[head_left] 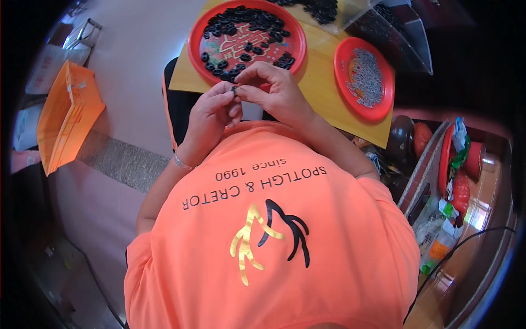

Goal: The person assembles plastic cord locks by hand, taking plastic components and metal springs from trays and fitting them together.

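Small dark piece (235, 90) sits between your fingertips, right where your two hands meet, too small and partly covered for its exact shape to be told. Your left hand (212, 111) pinches it from one side, thumb against forefinger with the other fingers curled in; your right hand (278, 94) closes thumb and forefinger on it from the other side.

Just beyond your fingers, on the yellow table (319, 71), is a round red tray (302, 46) with a printed base, bearing many small black oval pieces (241, 19), heaped thickest at the side farthest from your fingers. Well to the right of your fingers lies a smaller red plate (341, 55), holding a pile of small silvery metal bits (366, 79).
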### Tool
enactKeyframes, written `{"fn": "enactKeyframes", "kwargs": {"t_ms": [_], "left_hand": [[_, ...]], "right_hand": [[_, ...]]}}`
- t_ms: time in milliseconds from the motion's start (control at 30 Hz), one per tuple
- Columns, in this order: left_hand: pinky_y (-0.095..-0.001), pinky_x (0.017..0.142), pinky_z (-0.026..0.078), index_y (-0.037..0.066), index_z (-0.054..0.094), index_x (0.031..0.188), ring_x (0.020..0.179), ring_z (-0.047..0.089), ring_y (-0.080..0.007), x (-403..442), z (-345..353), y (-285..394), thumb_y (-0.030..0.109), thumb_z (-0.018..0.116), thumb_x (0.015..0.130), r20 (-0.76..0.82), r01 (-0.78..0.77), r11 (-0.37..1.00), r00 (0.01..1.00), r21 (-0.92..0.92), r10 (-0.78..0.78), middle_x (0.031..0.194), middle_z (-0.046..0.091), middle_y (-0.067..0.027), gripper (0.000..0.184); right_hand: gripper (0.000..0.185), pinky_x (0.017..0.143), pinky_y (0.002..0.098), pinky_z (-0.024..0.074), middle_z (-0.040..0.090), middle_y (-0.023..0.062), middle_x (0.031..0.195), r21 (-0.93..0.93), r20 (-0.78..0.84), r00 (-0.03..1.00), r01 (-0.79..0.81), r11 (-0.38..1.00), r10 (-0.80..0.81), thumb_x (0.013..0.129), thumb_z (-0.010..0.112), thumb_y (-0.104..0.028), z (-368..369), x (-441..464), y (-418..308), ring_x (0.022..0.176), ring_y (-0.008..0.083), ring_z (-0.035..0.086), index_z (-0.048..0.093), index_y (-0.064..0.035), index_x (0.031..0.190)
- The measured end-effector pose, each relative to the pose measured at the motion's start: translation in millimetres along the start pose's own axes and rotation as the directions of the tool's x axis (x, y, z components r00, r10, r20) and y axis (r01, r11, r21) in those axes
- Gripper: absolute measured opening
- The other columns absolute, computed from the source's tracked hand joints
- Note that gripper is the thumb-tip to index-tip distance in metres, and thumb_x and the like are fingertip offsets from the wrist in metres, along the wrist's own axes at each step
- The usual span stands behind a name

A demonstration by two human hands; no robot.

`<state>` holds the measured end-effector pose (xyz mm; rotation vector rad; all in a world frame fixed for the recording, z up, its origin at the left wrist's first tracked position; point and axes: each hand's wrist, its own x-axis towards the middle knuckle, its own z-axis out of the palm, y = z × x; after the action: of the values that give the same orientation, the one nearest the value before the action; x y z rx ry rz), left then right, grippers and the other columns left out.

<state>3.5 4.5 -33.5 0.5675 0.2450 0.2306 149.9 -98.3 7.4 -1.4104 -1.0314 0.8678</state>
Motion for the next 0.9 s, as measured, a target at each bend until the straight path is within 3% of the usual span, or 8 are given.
{"fn": "enactKeyframes", "kwargs": {"t_ms": [200, 267, 367, 467, 533, 600, 833, 900], "left_hand": [[-0.0232, 0.051, 0.039, 0.002, 0.053, 0.09, 0.057, 0.048, -0.0133, -3, 14, 2, 0.018, 0.054, 0.087, -0.091, 0.022, 0.977, 0.996, 0.213, -0.003, 0.067, 0.049, -0.0043, 0.017], [-0.0215, 0.053, 0.04, 0.002, 0.054, 0.088, 0.057, 0.048, -0.0114, -5, 16, 5, 0.018, 0.052, 0.088, -0.107, 0.045, 0.967, 0.994, 0.249, -0.019, 0.065, 0.05, -0.0027, 0.016], [-0.0222, 0.052, 0.038, 0.003, 0.053, 0.087, 0.056, 0.048, -0.0114, -5, 10, 6, 0.018, 0.052, 0.088, -0.102, 0.067, 0.96, 0.994, 0.273, -0.041, 0.066, 0.05, -0.0031, 0.015], [-0.0225, 0.051, 0.037, 0.003, 0.052, 0.086, 0.057, 0.046, -0.0111, -5, 6, 5, 0.018, 0.052, 0.088, -0.123, 0.05, 0.954, 0.992, 0.296, -0.014, 0.068, 0.049, -0.003, 0.015], [-0.022, 0.052, 0.037, 0.003, 0.052, 0.085, 0.057, 0.045, -0.0105, -4, 6, 5, 0.017, 0.052, 0.089, -0.136, 0.039, 0.951, 0.991, 0.307, 0.003, 0.068, 0.048, -0.0024, 0.014], [-0.0217, 0.052, 0.036, 0.004, 0.051, 0.084, 0.057, 0.044, -0.01, -4, 6, 4, 0.017, 0.052, 0.089, -0.137, 0.041, 0.95, 0.991, 0.309, 0.001, 0.068, 0.047, -0.0017, 0.014], [-0.0212, 0.051, 0.034, 0.006, 0.05, 0.085, 0.056, 0.041, -0.0087, 2, 16, -1, 0.018, 0.051, 0.09, -0.161, 0.076, 0.944, 0.987, 0.32, -0.025, 0.067, 0.044, 0.0, 0.013], [-0.0211, 0.051, 0.033, 0.006, 0.05, 0.086, 0.056, 0.04, -0.0085, 2, 16, -2, 0.018, 0.05, 0.091, -0.151, 0.085, 0.946, 0.988, 0.312, -0.039, 0.067, 0.043, 0.0003, 0.013]], "right_hand": [[0.012, 0.076, 0.0293, 0.047, 0.06, 0.007, 0.088, -0.346, 0.146, 0.942, 0.335, 0.876, -0.302, 0.079, 0.065, -0.001, -7, 1, -4, 0.084, 0.0189, 0.058, 0.066, -0.0017, 0.091], [0.01, 0.076, 0.0358, 0.0483, 0.063, 0.0089, 0.086, -0.398, 0.155, 0.921, 0.389, 0.831, -0.357, 0.078, 0.064, -0.007, -7, 0, -12, 0.084, 0.026, 0.06, 0.068, -0.002, 0.086], [0.016, 0.079, 0.033, 0.0474, 0.063, 0.0087, 0.092, -0.455, 0.244, 0.904, 0.427, 0.781, -0.352, 0.078, 0.065, -0.004, -25, -3, -11, 0.09, 0.0236, 0.06, 0.068, -0.003, 0.093], [0.014, 0.08, 0.0333, 0.0476, 0.064, 0.0091, 0.091, -0.623, -0.013, 0.939, 0.261, 0.737, -0.343, 0.079, 0.065, -0.006, -69, -10, -14, 0.089, 0.0247, 0.061, 0.068, -0.004, 0.092], [0.013, 0.08, 0.0371, 0.0483, 0.066, 0.01, 0.091, -0.83, -0.16, 0.932, 0.051, 0.555, -0.324, 0.08, 0.062, -0.012, -112, -18, -11, 0.088, 0.0274, 0.061, 0.07, -0.0079, 0.089], [0.014, 0.08, 0.0384, 0.0481, 0.066, 0.0097, 0.092, -0.93, -0.171, 0.928, -0.041, 0.365, -0.33, 0.08, 0.061, -0.014, -156, -28, -3, 0.089, 0.0289, 0.06, 0.07, -0.0078, 0.089], [0.014, 0.08, 0.0397, 0.0482, 0.065, 0.0076, 0.087, -0.996, -0.019, 0.987, -0.005, 0.089, -0.157, 0.079, 0.06, -0.014, -197, -35, 18, 0.087, 0.0283, 0.06, 0.07, -0.0096, 0.087], [0.012, 0.079, 0.0403, 0.0485, 0.065, 0.0086, 0.086, -0.998, 0.002, 0.985, 0.013, 0.062, -0.174, 0.079, 0.059, -0.014, -199, -32, 23, 0.086, 0.0288, 0.06, 0.068, -0.0085, 0.085]]}}
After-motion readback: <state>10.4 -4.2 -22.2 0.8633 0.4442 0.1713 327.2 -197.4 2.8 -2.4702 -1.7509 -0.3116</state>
